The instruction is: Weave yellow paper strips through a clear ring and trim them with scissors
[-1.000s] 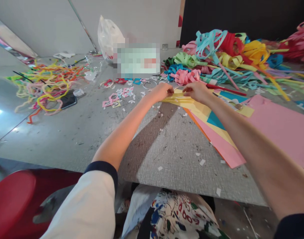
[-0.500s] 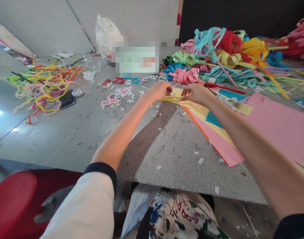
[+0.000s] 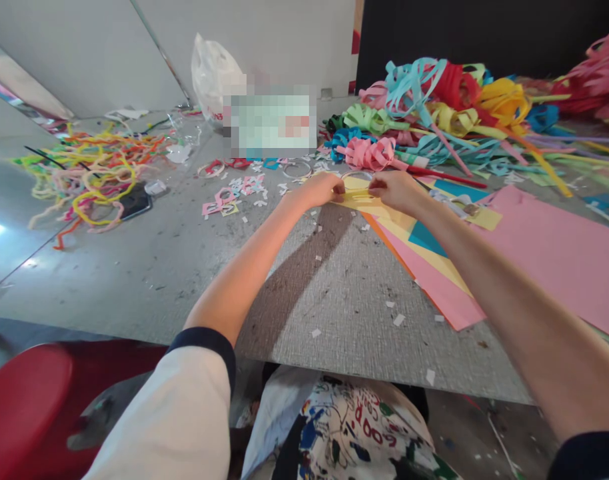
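Observation:
A narrow yellow paper strip [image 3: 356, 194] stretches between my two hands over the grey table. My left hand [image 3: 322, 189] pinches its left end, fingers closed. At the other end, my right hand [image 3: 395, 191] is closed on the strip too. Just behind the hands lies a roll of clear tape [image 3: 357, 177]. Below and to the right of them, yellow, blue, pink and orange paper sheets [image 3: 434, 277] overlap on the table. A second tape roll [image 3: 297, 169] rests left of my left hand.
Curled paper flowers [image 3: 417, 100] in many colours are piled at the back right. Fuzzy craft stems [image 3: 97, 170] lie over a phone [image 3: 137, 202] at the left. Paper scraps [image 3: 242, 190] dot the table [image 3: 329, 293]. A white plastic bag [image 3: 214, 73] and a red stool [image 3: 29, 393] are also here.
My right hand's fingers, slightly apart before, are now closed on the yellow strip. The strip looks straighter between the hands. The view has shifted slightly.

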Demonstrator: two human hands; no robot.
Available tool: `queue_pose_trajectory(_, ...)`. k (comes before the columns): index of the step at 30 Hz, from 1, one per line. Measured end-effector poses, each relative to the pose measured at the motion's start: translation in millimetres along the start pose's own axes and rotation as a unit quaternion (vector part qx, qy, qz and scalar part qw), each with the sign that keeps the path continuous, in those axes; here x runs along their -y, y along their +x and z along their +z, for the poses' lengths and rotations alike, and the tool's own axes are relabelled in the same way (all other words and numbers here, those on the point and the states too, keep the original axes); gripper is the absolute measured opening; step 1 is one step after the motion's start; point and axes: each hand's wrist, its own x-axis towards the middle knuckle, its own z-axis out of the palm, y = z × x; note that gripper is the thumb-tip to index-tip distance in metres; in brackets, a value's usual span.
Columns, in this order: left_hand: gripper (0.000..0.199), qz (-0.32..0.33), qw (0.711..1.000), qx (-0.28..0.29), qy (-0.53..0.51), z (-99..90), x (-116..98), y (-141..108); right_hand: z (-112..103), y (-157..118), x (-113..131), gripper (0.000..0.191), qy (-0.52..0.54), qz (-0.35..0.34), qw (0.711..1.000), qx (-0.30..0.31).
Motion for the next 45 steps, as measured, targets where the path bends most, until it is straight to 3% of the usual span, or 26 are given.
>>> queue_pose_trajectory(8,0.027,0.012,0.998,-0.025,-0.059,3.4,1,4,-9,0,-5,0.007,0.08,0.003,0.996,-0.036)
queue_pose_trajectory(12,0.018,-0.011,0.992,-0.043,-0.121,2.9,-9,3,-14,-2,0,0.031,0.089,0.054,0.984,-0.147)
queue_pose_trajectory(15,0.009,-0.039,0.978,-0.061,-0.194,3.7,-25,-1,-11,-3,11,0.042,0.166,0.137,0.955,-0.203)
queue_pose_trajectory(17,0.008,-0.046,0.961,-0.08,-0.261,6.0,-35,-3,-9,-3,20,0.028,0.281,0.18,0.93,-0.154)
queue_pose_trajectory(20,0.017,-0.059,0.929,-0.085,-0.355,10.5,-48,-6,-8,-6,32,0.009,0.409,0.178,0.893,-0.065)
queue_pose_trajectory(23,0.019,-0.07,0.895,-0.07,-0.434,14.1,-55,-10,-11,-7,36,0.007,0.424,0.178,0.885,-0.077)
queue_pose_trajectory(28,0.002,-0.079,0.853,-0.016,-0.516,18.8,-57,-20,-15,-3,27,0.012,0.41,0.18,0.885,-0.125)
queue_pose_trajectory(33,0.006,-0.056,0.845,0.044,-0.53,22.8,-63,-32,-24,-7,30,0.022,0.412,0.193,0.881,-0.128)
queue_pose_trajectory(36,0.011,-0.057,0.85,-0.007,-0.523,23.3,-70,-34,-31,-17,43,0.027,0.434,0.203,0.873,-0.09)
queue_pose_trajectory(40,0.019,-0.074,0.847,-0.08,-0.52,22.1,-79,-32,-34,-27,48,0.011,0.437,0.184,0.879,-0.045)
queue_pose_trajectory(45,0.032,-0.069,0.825,-0.077,-0.556,25.5,-90,-33,-28,-28,39,0.008,0.43,0.177,0.882,-0.074)
